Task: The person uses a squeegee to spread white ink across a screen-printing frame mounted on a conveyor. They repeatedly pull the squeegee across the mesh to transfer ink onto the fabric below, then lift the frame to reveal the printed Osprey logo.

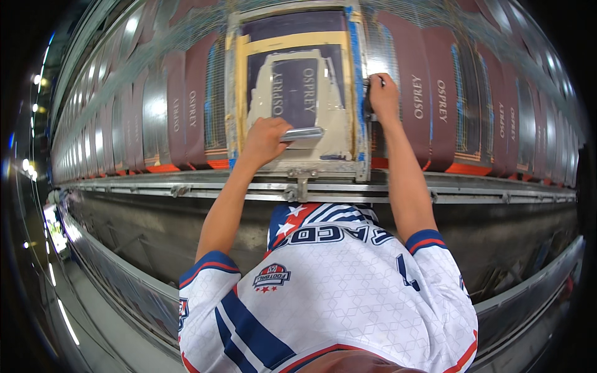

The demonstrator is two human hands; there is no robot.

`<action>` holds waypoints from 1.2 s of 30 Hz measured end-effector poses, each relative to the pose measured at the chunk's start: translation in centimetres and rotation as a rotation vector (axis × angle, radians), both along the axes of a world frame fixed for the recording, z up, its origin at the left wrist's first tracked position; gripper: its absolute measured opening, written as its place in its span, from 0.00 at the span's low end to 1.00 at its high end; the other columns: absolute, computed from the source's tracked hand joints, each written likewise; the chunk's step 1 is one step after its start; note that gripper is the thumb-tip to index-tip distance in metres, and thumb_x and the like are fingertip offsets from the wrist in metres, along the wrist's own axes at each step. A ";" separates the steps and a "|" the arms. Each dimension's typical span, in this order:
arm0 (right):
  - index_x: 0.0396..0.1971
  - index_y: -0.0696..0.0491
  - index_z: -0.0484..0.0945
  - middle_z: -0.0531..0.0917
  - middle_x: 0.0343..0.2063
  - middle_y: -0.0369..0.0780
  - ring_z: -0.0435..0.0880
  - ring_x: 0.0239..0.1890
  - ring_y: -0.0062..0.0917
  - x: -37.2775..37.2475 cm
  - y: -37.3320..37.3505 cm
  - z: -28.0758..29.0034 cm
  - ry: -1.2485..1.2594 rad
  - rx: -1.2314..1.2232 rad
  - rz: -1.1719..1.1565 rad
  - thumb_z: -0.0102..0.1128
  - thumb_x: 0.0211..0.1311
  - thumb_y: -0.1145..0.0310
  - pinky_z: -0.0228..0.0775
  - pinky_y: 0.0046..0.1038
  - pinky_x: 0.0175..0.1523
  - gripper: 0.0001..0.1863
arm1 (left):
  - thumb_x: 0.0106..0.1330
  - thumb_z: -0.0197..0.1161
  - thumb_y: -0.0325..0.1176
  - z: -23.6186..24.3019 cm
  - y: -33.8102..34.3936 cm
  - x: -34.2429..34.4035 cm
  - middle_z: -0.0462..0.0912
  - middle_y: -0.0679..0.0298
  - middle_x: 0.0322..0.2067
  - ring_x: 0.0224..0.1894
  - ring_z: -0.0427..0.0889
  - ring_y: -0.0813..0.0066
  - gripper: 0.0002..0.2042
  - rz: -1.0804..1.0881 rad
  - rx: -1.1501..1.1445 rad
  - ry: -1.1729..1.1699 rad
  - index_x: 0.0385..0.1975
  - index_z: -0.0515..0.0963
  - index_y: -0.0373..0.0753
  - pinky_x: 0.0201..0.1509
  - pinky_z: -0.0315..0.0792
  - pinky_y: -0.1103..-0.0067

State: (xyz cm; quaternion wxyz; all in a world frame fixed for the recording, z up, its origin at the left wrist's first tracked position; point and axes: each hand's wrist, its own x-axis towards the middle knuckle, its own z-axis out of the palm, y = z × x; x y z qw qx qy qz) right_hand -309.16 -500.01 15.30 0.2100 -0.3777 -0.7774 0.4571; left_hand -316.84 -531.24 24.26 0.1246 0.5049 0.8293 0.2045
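A screen-printing frame (359,133), edged with blue and yellow tape, lies across the long table in front of me. Cream-coloured ink (333,148) is spread in a thick band around the dark lettered middle of its mesh (303,112). My left hand (263,142) is closed around one end of a squeegee (305,133) with a shiny metal holder, low over the inked mesh. At the frame's right side, my right hand (384,98) has its fingers curled beside a dark piece along the edge; what they grip is partly hidden.
Maroon fabric pieces (407,93) with pale lettering lie in a row along the table on both sides of the frame. A metal rail (485,198) runs along the table's near edge, with a bracket (303,184) from the frame over it. A walkway floor (93,323) shows at lower left.
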 end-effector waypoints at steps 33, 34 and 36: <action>0.45 0.57 0.82 0.87 0.37 0.50 0.85 0.41 0.45 -15.3 -1.6 10.2 -0.288 0.281 0.913 0.69 0.55 0.61 0.76 0.39 0.48 0.20 | 0.50 0.71 0.36 -0.1 10.0 -19.5 0.85 0.59 0.29 0.37 0.85 0.54 0.08 0.083 -0.047 -0.029 0.31 0.85 0.49 0.40 0.78 0.61; 0.42 0.57 0.82 0.86 0.35 0.50 0.85 0.40 0.46 -16.1 -1.7 9.5 -0.325 0.314 0.909 0.69 0.54 0.63 0.76 0.40 0.47 0.18 | 0.50 0.71 0.36 -0.6 10.3 -20.0 0.85 0.59 0.28 0.36 0.85 0.53 0.08 0.089 -0.061 -0.018 0.31 0.85 0.49 0.40 0.78 0.61; 0.38 0.58 0.82 0.86 0.32 0.51 0.84 0.39 0.49 -16.3 -2.8 8.1 -0.381 0.383 0.891 0.68 0.53 0.66 0.76 0.42 0.45 0.15 | 0.49 0.71 0.36 -1.5 10.1 -19.3 0.85 0.58 0.27 0.35 0.84 0.52 0.09 0.099 -0.023 0.017 0.31 0.85 0.49 0.39 0.78 0.60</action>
